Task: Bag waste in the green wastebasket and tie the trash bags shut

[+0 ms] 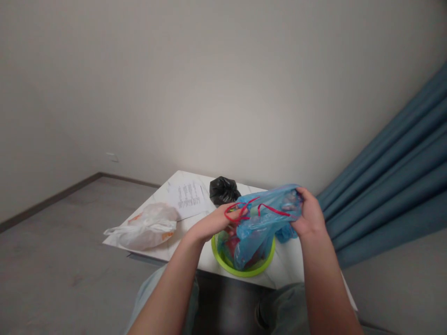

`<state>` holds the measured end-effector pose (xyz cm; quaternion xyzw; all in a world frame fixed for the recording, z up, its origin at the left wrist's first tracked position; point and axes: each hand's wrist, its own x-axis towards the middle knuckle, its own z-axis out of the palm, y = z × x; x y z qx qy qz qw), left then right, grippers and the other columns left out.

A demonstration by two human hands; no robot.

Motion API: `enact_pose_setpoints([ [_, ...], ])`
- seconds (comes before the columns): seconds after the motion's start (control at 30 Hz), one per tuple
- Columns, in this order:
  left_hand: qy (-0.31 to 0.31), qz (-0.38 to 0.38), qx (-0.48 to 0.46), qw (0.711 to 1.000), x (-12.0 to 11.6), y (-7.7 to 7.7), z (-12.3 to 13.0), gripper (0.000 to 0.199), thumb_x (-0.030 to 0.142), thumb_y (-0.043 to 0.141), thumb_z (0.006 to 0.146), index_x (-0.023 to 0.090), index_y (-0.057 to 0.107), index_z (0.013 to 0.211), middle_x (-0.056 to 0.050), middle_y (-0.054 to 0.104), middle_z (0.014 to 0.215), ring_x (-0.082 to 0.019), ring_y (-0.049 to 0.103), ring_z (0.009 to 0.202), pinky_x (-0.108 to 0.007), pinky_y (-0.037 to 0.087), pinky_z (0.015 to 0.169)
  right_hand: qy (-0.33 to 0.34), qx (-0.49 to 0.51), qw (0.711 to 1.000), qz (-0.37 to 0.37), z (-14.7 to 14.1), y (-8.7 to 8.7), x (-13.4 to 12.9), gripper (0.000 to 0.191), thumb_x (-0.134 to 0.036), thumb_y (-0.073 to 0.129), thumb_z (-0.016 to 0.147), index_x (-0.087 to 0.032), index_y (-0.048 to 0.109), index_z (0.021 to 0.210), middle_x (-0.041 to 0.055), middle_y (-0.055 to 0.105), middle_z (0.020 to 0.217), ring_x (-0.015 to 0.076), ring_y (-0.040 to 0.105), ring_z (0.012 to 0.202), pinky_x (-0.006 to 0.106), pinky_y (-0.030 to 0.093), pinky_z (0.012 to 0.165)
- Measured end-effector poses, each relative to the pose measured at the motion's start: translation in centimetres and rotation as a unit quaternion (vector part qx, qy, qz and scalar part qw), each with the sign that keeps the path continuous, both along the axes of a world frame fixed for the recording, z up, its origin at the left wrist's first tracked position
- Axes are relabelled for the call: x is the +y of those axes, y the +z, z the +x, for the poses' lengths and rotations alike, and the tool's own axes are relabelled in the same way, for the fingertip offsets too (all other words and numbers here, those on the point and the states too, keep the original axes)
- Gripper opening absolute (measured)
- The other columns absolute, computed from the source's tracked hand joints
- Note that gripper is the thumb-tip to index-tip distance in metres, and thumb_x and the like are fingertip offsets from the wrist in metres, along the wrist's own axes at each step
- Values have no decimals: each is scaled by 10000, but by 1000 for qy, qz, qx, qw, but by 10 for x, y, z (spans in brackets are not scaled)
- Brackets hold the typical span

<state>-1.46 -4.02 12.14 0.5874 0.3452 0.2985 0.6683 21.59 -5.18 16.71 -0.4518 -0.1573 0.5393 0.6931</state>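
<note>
A translucent blue plastic bag (pixel 256 237) with red drawstring ribbons (pixel 272 209) is stretched between my two hands, its lower part hanging into a lime-green basket (pixel 240 272). My right hand (pixel 310 214) grips the bag's right end, thumb and fingers pinched on the film. At the left end, my left hand (pixel 218 222) is closed on the bag's edge, with a loop of red ribbon lying over its fingers. Something reddish shows inside the basket, partly covered by the blue film. More crumpled blue plastic (pixel 286 233) lies under my right hand.
A white marble-patterned table (pixel 289 260) stands against the wall. On it are a knotted white plastic bag (pixel 150 228) at the left, a printed sheet (pixel 188 197) and a black plastic bag (pixel 223 188) at the back. A blue curtain (pixel 387 190) hangs at the right.
</note>
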Motion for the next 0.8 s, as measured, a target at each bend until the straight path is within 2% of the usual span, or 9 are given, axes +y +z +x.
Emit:
enact_pose_setpoints([
  [0.1,12,77,32,996,-4,-4,15,256,398,704,766,187,653,902,-23,660,790,-175,580,683,-266,420,598,-27,-70,997,29,-8,-2,-2,182,-341,677,751,-201,579,689,-46,598,539,109,518,418,220,455,419],
  [0.17,84,130,134,979,0,-13,20,170,332,702,744,189,632,802,-25,637,724,-192,575,674,-278,398,616,-27,-148,988,40,-7,-5,-4,283,-449,704,747,-198,589,683,-33,602,555,122,537,447,237,458,446],
  [0.3,280,194,305,889,17,-32,7,83,197,627,733,222,548,723,-48,615,680,-242,598,705,-301,369,661,-97,-367,925,17,10,-9,-10,448,-575,614,802,-205,526,567,-29,494,475,121,454,433,244,350,424],
  [0.43,426,182,283,840,30,-35,-27,82,172,566,772,233,538,818,-35,586,656,-261,621,724,-316,393,687,-207,-535,819,-24,30,-8,-17,489,-561,527,861,-203,501,529,-18,425,451,124,390,458,262,274,445],
  [0.53,482,127,175,849,37,-28,-45,146,135,565,750,220,541,866,4,565,637,-205,604,631,-292,432,653,-223,-568,792,10,37,-9,-20,463,-549,507,874,-197,510,574,-27,413,503,121,380,505,257,285,482],
  [0.6,467,39,26,883,40,-19,-50,174,93,552,731,200,532,867,26,557,629,-145,575,558,-255,460,615,-240,-579,778,23,39,-13,-19,465,-557,504,877,-205,484,574,-36,372,513,120,355,515,261,281,496],
  [0.67,403,-58,-138,903,39,-8,-52,194,51,555,712,178,523,854,33,558,634,-99,555,529,-215,479,594,-275,-565,778,11,41,-19,-15,485,-574,505,874,-224,441,545,-35,342,503,127,343,507,276,284,496],
  [0.73,321,-116,-245,907,34,4,-54,202,38,587,700,161,535,852,25,572,647,-80,552,530,-191,485,580,-315,-500,807,2,47,-26,-8,482,-583,483,880,-248,413,539,-28,356,502,144,378,498,290,324,490],
  [0.8,245,-135,-274,920,25,14,-55,196,81,629,706,143,578,885,-3,611,689,-92,574,558,-193,483,568,-332,-392,858,18,57,-31,-1,437,-567,444,894,-267,419,578,-20,412,530,166,461,520,296,400,500],
])
